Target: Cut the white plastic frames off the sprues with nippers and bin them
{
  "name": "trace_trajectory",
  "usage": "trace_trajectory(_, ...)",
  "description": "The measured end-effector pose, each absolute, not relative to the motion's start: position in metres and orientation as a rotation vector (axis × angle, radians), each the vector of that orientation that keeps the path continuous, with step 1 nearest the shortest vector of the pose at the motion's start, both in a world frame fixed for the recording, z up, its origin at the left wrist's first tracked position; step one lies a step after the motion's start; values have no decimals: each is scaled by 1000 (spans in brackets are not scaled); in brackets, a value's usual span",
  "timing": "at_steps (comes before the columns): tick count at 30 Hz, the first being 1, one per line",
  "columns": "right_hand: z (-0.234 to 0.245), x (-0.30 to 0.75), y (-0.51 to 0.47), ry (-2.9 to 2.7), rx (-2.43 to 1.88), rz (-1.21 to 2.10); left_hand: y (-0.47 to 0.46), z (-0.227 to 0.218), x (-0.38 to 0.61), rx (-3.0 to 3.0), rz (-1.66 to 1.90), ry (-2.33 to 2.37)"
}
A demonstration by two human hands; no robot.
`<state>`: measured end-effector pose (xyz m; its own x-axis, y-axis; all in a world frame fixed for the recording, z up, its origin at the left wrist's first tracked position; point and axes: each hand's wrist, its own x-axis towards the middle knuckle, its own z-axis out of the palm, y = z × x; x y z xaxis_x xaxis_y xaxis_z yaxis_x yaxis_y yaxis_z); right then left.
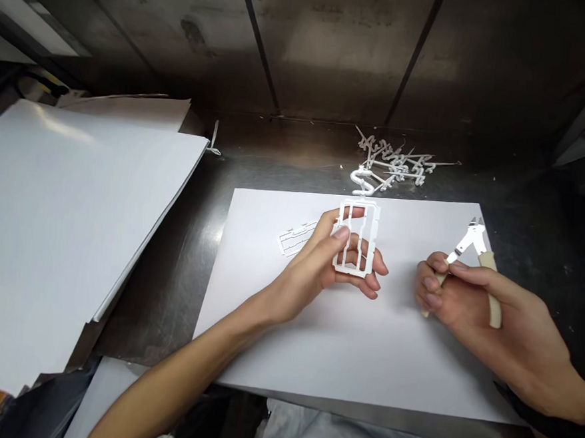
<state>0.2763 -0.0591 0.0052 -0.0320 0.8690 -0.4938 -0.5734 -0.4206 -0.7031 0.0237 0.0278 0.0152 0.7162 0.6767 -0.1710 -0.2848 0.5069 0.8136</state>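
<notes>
My left hand (320,254) grips a thin white plastic frame (372,241) with long slots, thumb in front and fingers behind. A curled white runner (362,182) sticks up from the frame's top edge. In my right hand (491,306) is a pair of side cutters (471,238) with cream handles, its jaws pointing up and apart from the frame. A second white slotted frame (296,238) lies on the white sheet (274,344), partly hidden behind my left hand.
Several cut white runners (401,163) lie in a heap on the metal bench (277,151) behind the sheet. A stack of large white sheets (72,217) stands at the left. A metal wall (334,48) rises at the back.
</notes>
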Motion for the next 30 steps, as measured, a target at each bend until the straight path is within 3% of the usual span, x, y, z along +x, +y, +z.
trace_trajectory(30,8,272,-65,-472,-1120,1817,25,21,28,647,534,449)
